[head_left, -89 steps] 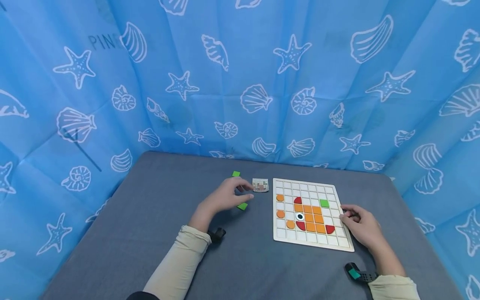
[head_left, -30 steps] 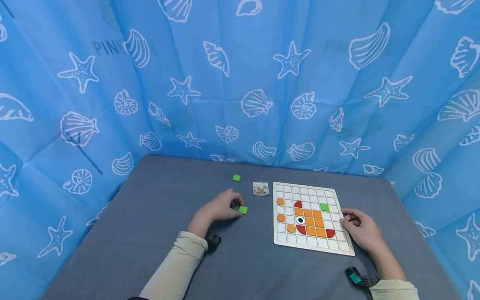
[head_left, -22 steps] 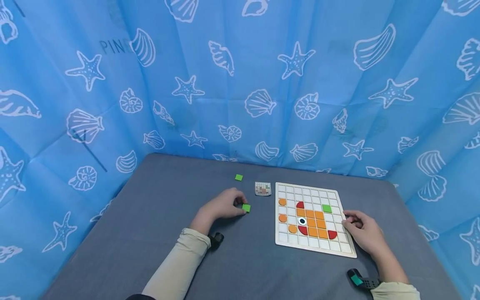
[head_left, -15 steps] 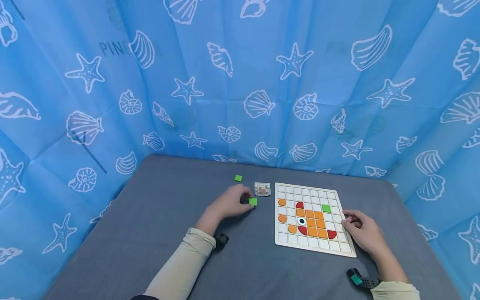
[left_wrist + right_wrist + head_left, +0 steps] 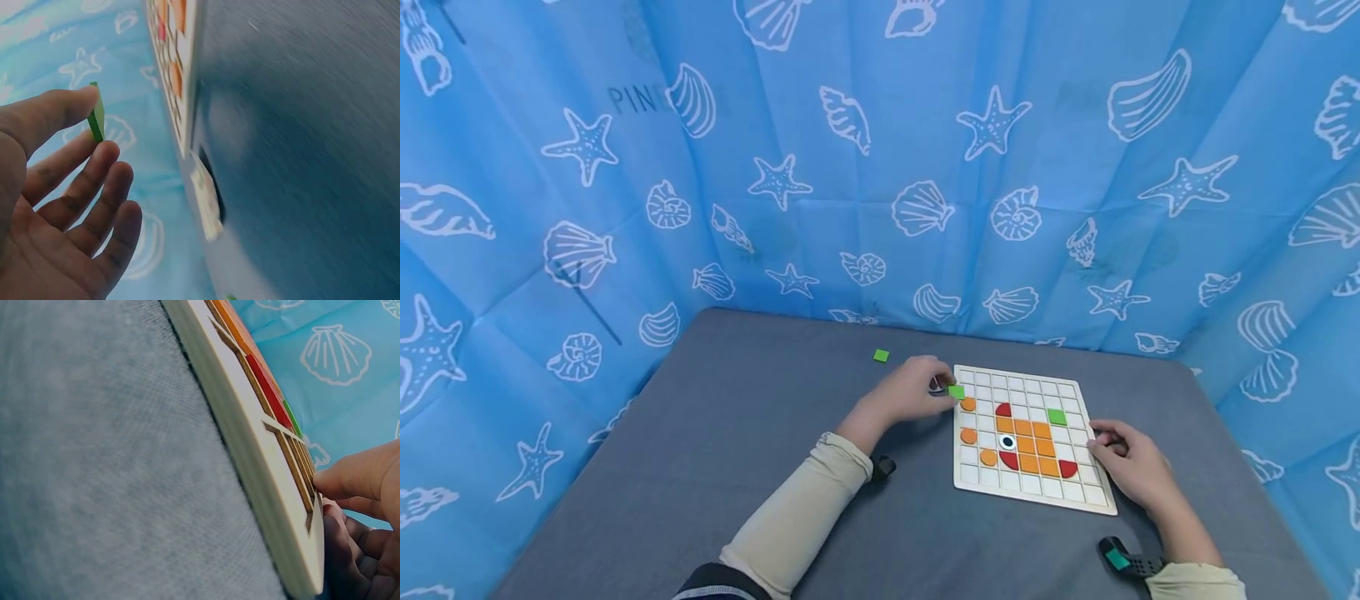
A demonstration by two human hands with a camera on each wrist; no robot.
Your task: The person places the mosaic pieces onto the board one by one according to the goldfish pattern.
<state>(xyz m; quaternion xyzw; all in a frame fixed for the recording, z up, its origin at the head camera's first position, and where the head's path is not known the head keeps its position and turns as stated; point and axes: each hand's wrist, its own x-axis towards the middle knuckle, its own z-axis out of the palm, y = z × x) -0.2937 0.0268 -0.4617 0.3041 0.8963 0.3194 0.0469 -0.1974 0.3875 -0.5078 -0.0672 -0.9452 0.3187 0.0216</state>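
Note:
My left hand (image 5: pixel 917 390) pinches a green square tile (image 5: pixel 957 392) between thumb and fingertips, over the far left part of the white grid board (image 5: pixel 1022 493). The left wrist view shows this tile (image 5: pixel 97 117) edge-on, with the other fingers spread loosely. On the board lie orange squares (image 5: pixel 1025 446), red quarter-round pieces (image 5: pixel 1068 468), orange discs (image 5: pixel 969 436), an eye tile (image 5: pixel 1007 442) and one green square (image 5: pixel 1057 417). My right hand (image 5: pixel 1138 467) holds the board's right edge, thumb on top and fingers curled at the side.
A second green tile (image 5: pixel 881 356) lies on the grey table (image 5: pixel 760 400) beyond my left hand. The small pattern card (image 5: pixel 207 197) lies beside the board, mostly hidden by my hand in the head view. A blue shell-print curtain (image 5: pixel 865 217) stands behind the table.
My left hand took the nearer green tile from the table and carried it right, past the card to the board's left edge. My right hand stays at the board's right edge.

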